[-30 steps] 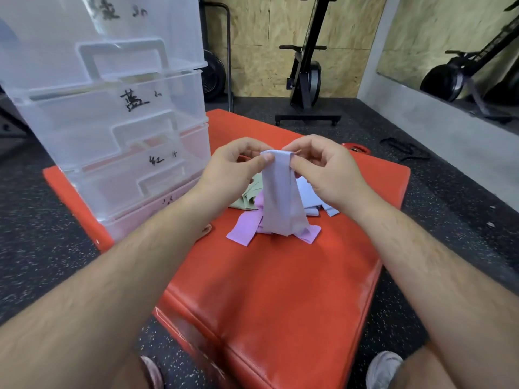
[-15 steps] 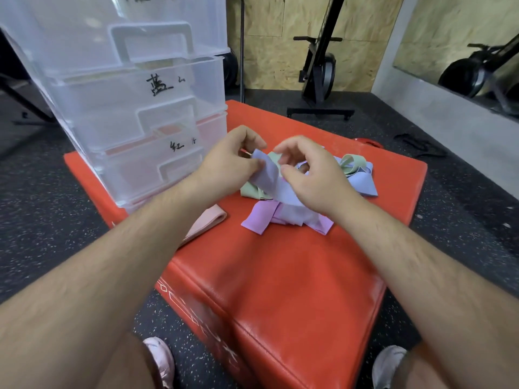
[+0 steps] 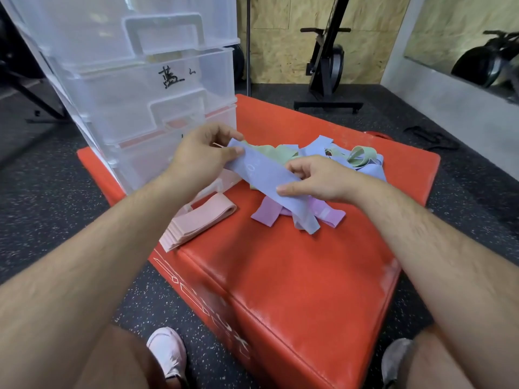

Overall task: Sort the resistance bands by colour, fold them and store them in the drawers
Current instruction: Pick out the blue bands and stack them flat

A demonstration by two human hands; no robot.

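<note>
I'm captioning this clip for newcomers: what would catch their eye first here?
The left hand and right hand, mid-frame, hold a blue band stretched between them. Behind it, loose bands in green, blue and purple lie heaped on the red pad; clear drawers tower at the left.

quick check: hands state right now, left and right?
Left hand: pinches one end of the blue band.
Right hand: grips the same band further along.

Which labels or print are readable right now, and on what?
"蓝": handwritten in black on the clear plastic drawer; small mark beside it unreadable.
Faint print on the blue resistance band: too blurred.
White lettering on the red padded box: unreadable.
</note>
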